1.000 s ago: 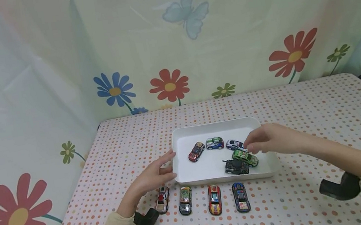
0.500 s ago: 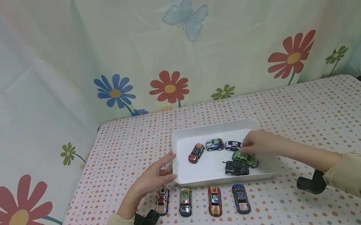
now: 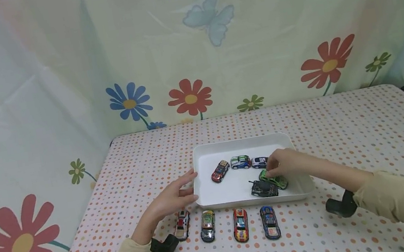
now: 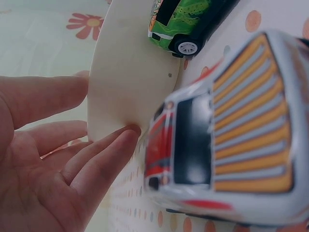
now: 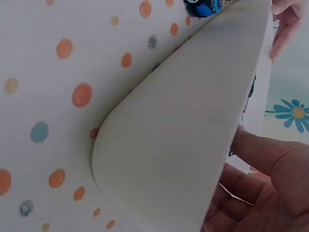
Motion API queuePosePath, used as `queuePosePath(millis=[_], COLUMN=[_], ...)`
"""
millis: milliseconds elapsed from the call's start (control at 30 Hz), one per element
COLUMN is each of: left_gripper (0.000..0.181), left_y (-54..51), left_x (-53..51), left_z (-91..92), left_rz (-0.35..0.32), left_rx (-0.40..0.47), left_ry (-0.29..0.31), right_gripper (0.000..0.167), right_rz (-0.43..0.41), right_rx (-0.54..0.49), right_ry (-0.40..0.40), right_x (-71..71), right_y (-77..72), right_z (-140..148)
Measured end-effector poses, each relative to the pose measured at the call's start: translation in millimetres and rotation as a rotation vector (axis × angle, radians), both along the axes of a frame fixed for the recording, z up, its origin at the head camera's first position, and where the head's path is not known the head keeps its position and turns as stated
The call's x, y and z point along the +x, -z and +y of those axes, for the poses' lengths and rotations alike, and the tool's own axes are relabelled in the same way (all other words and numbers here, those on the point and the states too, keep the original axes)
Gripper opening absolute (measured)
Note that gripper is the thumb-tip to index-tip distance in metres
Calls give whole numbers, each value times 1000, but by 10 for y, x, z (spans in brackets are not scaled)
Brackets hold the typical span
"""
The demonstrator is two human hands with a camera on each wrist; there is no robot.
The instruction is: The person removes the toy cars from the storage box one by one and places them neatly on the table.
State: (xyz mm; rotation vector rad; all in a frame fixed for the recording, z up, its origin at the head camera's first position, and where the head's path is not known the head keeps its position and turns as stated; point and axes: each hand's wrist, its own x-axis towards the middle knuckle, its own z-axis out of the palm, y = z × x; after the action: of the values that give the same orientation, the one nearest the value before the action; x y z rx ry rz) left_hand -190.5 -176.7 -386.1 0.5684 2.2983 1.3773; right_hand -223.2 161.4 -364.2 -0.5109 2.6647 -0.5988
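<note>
A white tray [image 3: 221,194] on the table holds several small toy cars. My left hand [image 3: 170,198] touches the tray's left wall with extended fingers; the left wrist view shows the fingertips against the outer side of the wall [image 4: 125,72]. My right hand [image 3: 288,161] reaches over the tray's right side and pinches the green toy car [image 3: 280,182], partly covering it. Beside that car lies a black toy car with a thin barrel [image 3: 264,188]. A white-and-black toy car [image 3: 259,162] sits just behind the fingers. In the right wrist view, the tray wall hides the right fingertips.
Also in the tray are a red toy car [image 3: 220,171] and a white, blue and green one [image 3: 240,162]. In front stand a white-and-red car [image 3: 181,225], a green-and-silver car [image 3: 207,226], a red-and-yellow car [image 3: 240,225] and a blue car [image 3: 270,222] on the dotted tablecloth [image 3: 317,240].
My right hand has moved left and down onto the green toy car, which has shifted slightly. The white-and-black car has slid a little left and straightened. My left hand stays at the tray.
</note>
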Motion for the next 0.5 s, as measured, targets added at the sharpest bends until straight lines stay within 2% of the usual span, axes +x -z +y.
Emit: queuePosePath(millis=[200, 400, 500], left_gripper=[63, 62, 62], left_y=[-1, -15, -30], left_x=[4, 4, 4], left_z=[2, -8, -6], left_rz=[4, 18, 26], left_rx=[-2, -7, -10], left_ry=[5, 9, 9], right_gripper=[14, 23, 22], right_rz=[37, 69, 63], right_rx=[-30, -52, -68], right_ry=[-54, -149, -185], right_x=[48, 64, 76], right_y=[-8, -35, -61], right_z=[-10, 12, 29])
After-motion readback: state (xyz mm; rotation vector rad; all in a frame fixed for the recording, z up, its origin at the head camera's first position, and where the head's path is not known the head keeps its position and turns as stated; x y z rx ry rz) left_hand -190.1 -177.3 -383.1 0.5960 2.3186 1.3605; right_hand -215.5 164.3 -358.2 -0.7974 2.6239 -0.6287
